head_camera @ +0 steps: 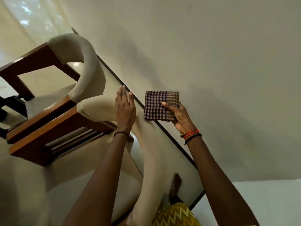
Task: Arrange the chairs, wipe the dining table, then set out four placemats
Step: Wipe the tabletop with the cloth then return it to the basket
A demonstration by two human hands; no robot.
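Observation:
A folded purple-and-beige checked cloth [159, 105] sits at the dark edge of the pale dining table [211, 62]. My right hand [179, 116] pinches the cloth, thumb on top and fingers beneath. My left hand [125, 110] lies flat with straight fingers on the cream padded back of the near chair [97, 106], just left of the table edge. A second chair [76, 62] with a curved cream back and brown wooden frame stands behind it at the left.
The table's dark rim [171, 136] runs diagonally from upper left to lower right. Sheer curtains [24, 22] hang at the top left. A black object [9, 105] shows at the left edge. My yellow patterned clothing [175, 216] is at the bottom.

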